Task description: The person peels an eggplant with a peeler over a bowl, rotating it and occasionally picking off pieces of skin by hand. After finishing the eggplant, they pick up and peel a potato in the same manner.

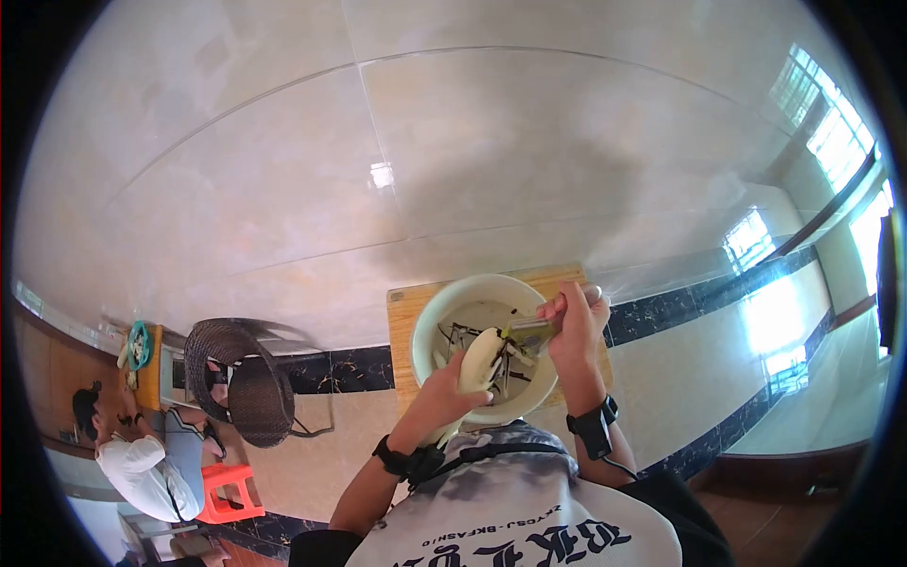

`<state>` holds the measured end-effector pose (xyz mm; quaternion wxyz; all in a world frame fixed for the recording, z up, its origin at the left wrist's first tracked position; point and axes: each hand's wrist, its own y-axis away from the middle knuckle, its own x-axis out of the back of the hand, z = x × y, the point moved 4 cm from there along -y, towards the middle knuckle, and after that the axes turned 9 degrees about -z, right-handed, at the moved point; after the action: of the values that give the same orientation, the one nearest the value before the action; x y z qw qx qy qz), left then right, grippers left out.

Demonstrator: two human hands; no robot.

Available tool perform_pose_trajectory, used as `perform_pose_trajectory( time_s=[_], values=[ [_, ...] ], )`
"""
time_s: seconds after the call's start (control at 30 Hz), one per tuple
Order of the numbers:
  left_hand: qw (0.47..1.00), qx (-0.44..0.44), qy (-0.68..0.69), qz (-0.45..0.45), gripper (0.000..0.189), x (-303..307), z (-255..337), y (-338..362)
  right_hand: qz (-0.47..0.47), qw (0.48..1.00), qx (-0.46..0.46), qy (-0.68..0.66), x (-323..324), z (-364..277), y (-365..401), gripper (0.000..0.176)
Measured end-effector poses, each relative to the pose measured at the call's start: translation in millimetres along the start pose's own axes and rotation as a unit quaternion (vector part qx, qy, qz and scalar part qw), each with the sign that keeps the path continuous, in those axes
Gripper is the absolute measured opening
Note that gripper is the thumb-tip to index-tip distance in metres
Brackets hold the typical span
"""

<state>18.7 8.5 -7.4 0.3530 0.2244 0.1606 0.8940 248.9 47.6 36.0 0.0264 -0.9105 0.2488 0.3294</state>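
My left hand [441, 397] is closed around a long pale vegetable [480, 359], which looks like a mostly peeled eggplant. It is tilted over a large cream basin [427, 326]. Closed around a peeler [531, 331], my right hand [576, 331] is at the basin's right side, with the peeler's head close to the vegetable's upper end. Dark strips of peel [460, 335] lie in the basin, and some hang near the peeler. Whether the blade touches the vegetable cannot be made out.
Under the basin is a wooden table [402, 317] against a tiled wall. To the left stands a brown wicker chair [260, 402]. Farther left, a person [142, 463] sits near a red plastic stool [230, 493], beside a small table with a teal basket [141, 347].
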Motion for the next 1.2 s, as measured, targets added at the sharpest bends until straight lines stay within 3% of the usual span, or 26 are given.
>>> perform_pose_trajectory(
  time_s=[0.2,0.3,0.4,0.7,0.9,1.0,1.2],
  values=[
    [0.998,-0.055,0.008,0.019,0.075,-4,-1,-2,-0.004,0.999,-0.036,-0.023,-1,-3,-3,0.033],
    [0.999,-0.051,0.011,0.000,0.086,-3,10,2,-0.022,0.997,-0.072,0.012,-2,3,-5,0.033],
    [0.995,-0.087,0.043,0.010,0.076,-7,0,-4,-0.022,0.993,-0.113,0.015,-8,10,1,0.034],
    [0.994,-0.075,0.073,-0.004,0.079,-8,2,-6,-0.062,0.996,-0.059,0.036,-17,18,23,0.032],
    [0.989,-0.090,0.114,0.000,0.078,-8,-3,-11,-0.061,0.994,-0.073,0.050,-24,15,32,0.034],
    [0.995,-0.054,0.089,-0.002,0.084,-6,1,-9,-0.094,0.989,-0.014,0.116,-29,8,40,0.033],
    [0.992,-0.072,0.106,-0.008,0.081,-10,6,-3,-0.087,0.979,0.062,0.173,-39,-2,60,0.021]
  ],
)
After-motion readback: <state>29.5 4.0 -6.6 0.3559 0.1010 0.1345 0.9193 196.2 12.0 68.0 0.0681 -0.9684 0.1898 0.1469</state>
